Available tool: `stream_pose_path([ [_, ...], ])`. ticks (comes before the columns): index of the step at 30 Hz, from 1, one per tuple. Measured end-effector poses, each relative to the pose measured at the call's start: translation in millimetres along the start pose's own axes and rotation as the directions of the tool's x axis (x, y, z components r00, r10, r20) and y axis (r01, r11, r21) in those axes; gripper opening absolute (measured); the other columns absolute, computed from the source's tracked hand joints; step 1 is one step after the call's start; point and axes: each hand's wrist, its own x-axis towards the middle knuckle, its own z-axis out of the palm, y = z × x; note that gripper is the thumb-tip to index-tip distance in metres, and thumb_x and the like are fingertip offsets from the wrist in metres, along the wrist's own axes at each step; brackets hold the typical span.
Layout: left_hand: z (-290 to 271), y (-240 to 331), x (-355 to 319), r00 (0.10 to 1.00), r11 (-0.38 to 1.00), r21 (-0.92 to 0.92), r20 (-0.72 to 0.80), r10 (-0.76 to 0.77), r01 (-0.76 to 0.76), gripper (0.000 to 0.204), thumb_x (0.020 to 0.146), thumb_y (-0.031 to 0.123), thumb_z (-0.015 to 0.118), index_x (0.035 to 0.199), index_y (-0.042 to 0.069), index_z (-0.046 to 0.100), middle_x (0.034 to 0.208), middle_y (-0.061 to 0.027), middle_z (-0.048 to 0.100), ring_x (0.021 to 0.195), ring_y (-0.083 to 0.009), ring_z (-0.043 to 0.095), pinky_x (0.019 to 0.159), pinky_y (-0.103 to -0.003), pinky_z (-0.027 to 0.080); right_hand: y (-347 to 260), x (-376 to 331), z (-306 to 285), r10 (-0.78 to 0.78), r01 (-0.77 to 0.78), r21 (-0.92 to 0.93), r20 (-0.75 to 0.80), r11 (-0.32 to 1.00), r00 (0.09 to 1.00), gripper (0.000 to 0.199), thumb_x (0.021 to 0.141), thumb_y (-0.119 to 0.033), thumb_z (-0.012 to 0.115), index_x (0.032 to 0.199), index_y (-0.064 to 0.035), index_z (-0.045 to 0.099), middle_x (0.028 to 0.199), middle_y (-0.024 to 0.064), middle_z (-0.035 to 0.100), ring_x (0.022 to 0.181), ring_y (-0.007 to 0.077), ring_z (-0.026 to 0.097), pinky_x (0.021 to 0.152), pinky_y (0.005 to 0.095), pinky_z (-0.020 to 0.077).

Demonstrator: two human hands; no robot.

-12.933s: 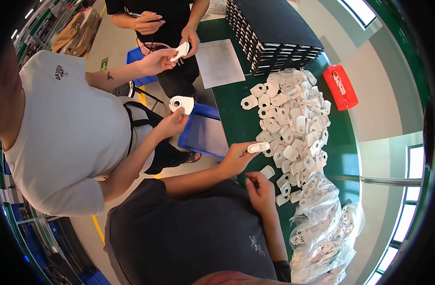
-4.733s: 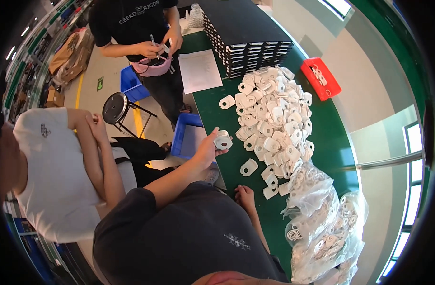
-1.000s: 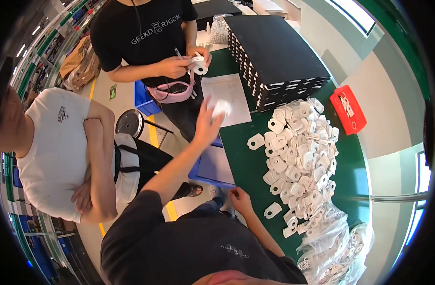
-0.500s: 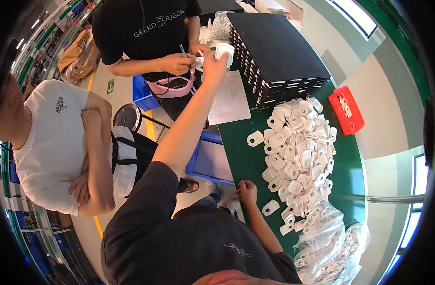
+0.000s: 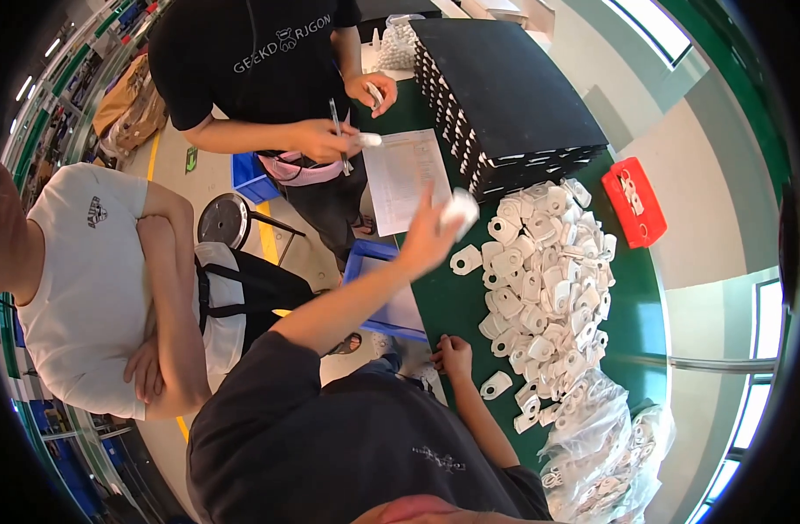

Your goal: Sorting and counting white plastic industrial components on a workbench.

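Observation:
My left hand [image 5: 433, 234], slightly blurred, is closed on a white plastic part [image 5: 460, 214]. It hangs over the green table, between a printed sheet [image 5: 408, 175] and the heap of white plastic parts [image 5: 552, 288]. My right hand [image 5: 453, 356] rests at the table's left edge, its fingers curled over that edge. A single white part [image 5: 496, 385] lies just right of it, and another [image 5: 466, 259] lies below my left hand. Across from me, a co-worker's hand [image 5: 326, 140] holds a pen and a small white part; their other hand [image 5: 371, 92] holds a white piece.
A tall stack of black trays [image 5: 513, 87] stands at the table's far end. A red bin [image 5: 635, 205] with a few white pieces sits at the right edge. Clear plastic bags [image 5: 592, 419] lie near right. A blue crate [image 5: 387, 288], a stool [image 5: 225, 220] and a person in white [image 5: 103, 279] are left.
My left hand has drawn back from the co-worker's hands toward the heap, still with a white part. The co-worker's hands have moved apart. My right hand has stayed put.

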Motion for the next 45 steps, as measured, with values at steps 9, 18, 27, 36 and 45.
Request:
stream_pose_path([
  [9,6.6,-2.6,-233.7,0.825,0.974,-0.04,0.541,-0.167,0.223,0.025,0.093,0.015,0.07,0.113,-0.001,0.069,0.145,-0.0203,0.049,0.128,-0.0337,0.056,0.102,-0.038,0.048,34.4,14.9,-2.0,-0.436,0.367,-0.351,-0.141,0.862,0.889,0.027,0.096,-0.025,0.061,0.091,0.0006,0.068,0.07,0.0144,0.069,0.055,0.0237,0.067,0.048,0.0385,0.0502],
  [18,11.4,37.8,-254.5,0.911,0.954,-0.113,0.347,-0.223,0.277,0.028,0.094,0.011,0.067,0.12,0.0,0.066,0.11,-0.0114,0.068,0.088,-0.0185,0.068,0.076,-0.031,0.056,55.4,-21.8,-5.7,-0.583,0.505,-0.388,-0.111,0.771,0.805,0.019,0.088,-0.026,0.07,0.093,-0.0078,0.07,0.078,0.0134,0.072,0.069,0.0347,0.07,0.061,0.0439,0.0538],
  [27,13.9,57.2,-308.3,0.84,0.86,-0.156,0.354,-0.411,0.487,0.028,0.099,0.018,0.067,0.12,0.001,0.066,0.101,-0.0068,0.072,0.088,-0.0112,0.065,0.077,-0.028,0.053,123.2,-88.8,-43.5,-0.533,0.537,-0.075,0.065,0.84,0.844,0.022,0.096,-0.02,0.066,0.093,0.0012,0.068,0.073,0.0101,0.07,0.064,0.0154,0.067,0.059,0.0317,0.0521],
  [36,40.5,52.2,-361.6,0.792,0.86,-0.109,0.46,-0.401,0.498,0.034,0.098,0.021,0.066,0.125,0.0,0.066,0.107,-0.0102,0.073,0.097,-0.0149,0.067,0.089,-0.032,0.052,192.8,-116.3,-105.1,-0.479,0.469,-0.142,-0.045,0.872,0.877,0.027,0.097,-0.023,0.065,0.083,-0.0002,0.069,0.07,0.0084,0.07,0.061,0.0161,0.066,0.058,0.0315,0.0505],
  [45,65.9,86.9,-350.3,0.805,0.864,-0.168,0.48,-0.349,0.475,0.033,0.099,0.023,0.064,0.121,-0.001,0.066,0.103,-0.0111,0.073,0.094,-0.0173,0.067,0.085,-0.034,0.052,197.7,-116.3,-104.2,-0.51,0.506,-0.073,-0.072,0.86,0.857,0.03,0.093,-0.027,0.07,0.082,0.0008,0.069,0.062,0.0082,0.063,0.055,0.0138,0.057,0.054,0.0335,0.0459],
])
